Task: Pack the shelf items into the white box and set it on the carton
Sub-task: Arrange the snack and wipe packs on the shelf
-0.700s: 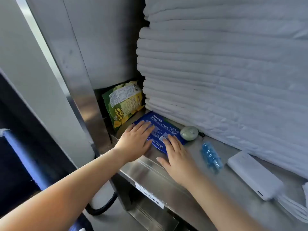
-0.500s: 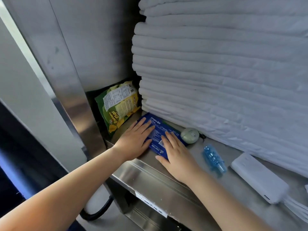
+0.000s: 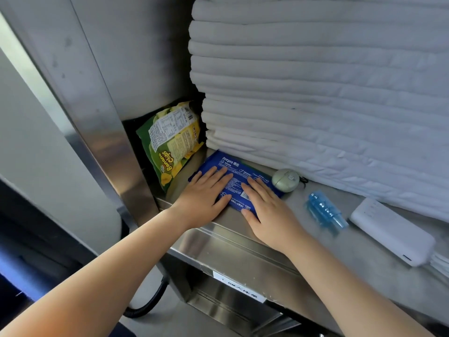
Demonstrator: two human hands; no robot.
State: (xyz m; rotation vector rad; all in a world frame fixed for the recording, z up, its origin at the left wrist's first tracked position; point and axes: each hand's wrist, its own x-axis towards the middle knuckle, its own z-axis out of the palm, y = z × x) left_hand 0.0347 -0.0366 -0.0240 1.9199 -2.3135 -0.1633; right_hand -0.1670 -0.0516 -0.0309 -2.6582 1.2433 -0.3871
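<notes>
A flat blue wipes pack (image 3: 234, 171) lies on the steel shelf (image 3: 340, 254) near its left end. My left hand (image 3: 204, 198) rests flat on the pack's left part, fingers straight. My right hand (image 3: 264, 210) lies flat on its right part, thumb at the near edge. A green banana chips bag (image 3: 170, 142) leans in the left corner. A pale green round case (image 3: 285, 180), a clear blue plastic piece (image 3: 325, 212) and a white power bank (image 3: 393, 231) lie along the shelf to the right. No white box or carton is in view.
A tall stack of folded white linens (image 3: 315, 93) fills the back of the shelf. A steel upright (image 3: 97, 105) bounds the left side. A black hose (image 3: 148, 305) hangs below the shelf. White cables (image 3: 439, 266) trail from the power bank.
Both hands have stayed flat on the blue pack, shifting only slightly. The camera has moved a little, so the view sits lower and further left.
</notes>
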